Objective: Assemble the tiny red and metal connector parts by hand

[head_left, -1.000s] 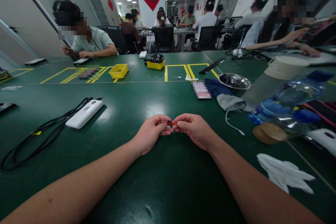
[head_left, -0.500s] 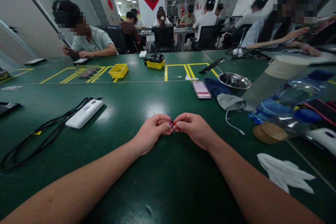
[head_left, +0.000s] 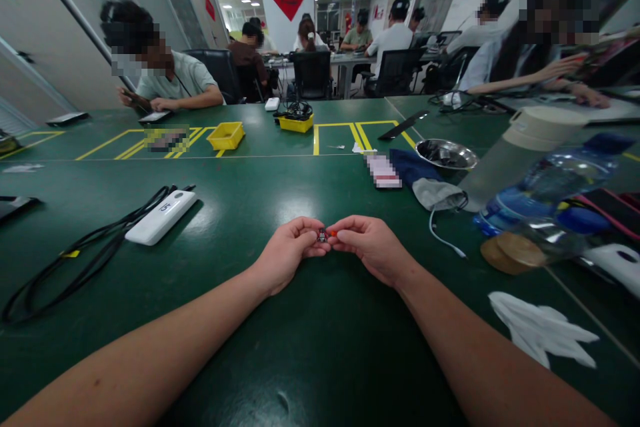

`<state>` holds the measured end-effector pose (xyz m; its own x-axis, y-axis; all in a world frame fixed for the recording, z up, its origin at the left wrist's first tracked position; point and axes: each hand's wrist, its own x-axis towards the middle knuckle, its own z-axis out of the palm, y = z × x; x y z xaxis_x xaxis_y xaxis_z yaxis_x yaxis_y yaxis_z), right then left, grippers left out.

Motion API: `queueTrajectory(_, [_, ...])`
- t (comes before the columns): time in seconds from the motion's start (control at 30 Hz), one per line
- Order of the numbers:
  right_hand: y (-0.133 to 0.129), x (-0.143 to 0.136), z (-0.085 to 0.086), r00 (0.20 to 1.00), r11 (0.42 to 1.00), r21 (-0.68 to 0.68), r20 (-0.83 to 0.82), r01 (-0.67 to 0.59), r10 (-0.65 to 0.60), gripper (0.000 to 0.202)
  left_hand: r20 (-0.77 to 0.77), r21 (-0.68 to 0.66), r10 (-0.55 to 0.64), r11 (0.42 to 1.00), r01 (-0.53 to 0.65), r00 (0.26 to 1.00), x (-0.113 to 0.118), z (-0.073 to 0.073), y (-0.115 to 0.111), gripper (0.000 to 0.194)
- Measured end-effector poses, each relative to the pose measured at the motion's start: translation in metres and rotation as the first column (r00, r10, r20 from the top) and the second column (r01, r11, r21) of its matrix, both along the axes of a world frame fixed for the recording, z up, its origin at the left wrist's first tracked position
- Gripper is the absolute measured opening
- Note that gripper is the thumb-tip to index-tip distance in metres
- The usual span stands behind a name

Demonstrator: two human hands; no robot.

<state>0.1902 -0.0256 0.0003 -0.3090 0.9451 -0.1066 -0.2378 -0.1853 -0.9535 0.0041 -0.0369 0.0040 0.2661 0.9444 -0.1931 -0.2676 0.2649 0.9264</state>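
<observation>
Above the green table (head_left: 240,360), my left hand (head_left: 290,250) pinches a small dark and silvery piece (head_left: 322,235) between thumb and fingers. My right hand (head_left: 367,247) is closed on a tiny orange-red piece (head_left: 333,233), right beside the first one. The fingertips of both hands nearly meet. Both pieces are too small to identify, and fingers cover parts of them.
A white power bank (head_left: 163,217) and black cable (head_left: 95,257) lie left. On the right are a pixelated phone (head_left: 383,171), a metal bowl (head_left: 447,154), bottles (head_left: 560,173) and a white glove (head_left: 543,327). Yellow trays (head_left: 226,136) and people sit beyond.
The small piece in my left hand has turned slightly and shows more silver. A narrow gap now shows between it and the orange-red piece. My arms have barely moved.
</observation>
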Motion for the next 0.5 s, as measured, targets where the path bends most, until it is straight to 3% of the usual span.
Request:
queueTrajectory(0.33, [0.0002, -0.0004, -0.0005, 1.0, 0.999, 0.032, 0.015, 0.002, -0.002, 0.012, -0.06, 0.083, -0.042, 0.995, 0.047, 0.997, -0.0009, -0.0009, -0.0006, 0.019])
queueTrajectory(0.5, [0.0001, -0.0021, 0.0, 1.0, 1.0, 0.015, 0.006, 0.012, -0.012, 0.011, -0.041, 0.055, -0.02, 0.998, 0.022, 0.999, -0.001, -0.0047, 0.0015, 0.016])
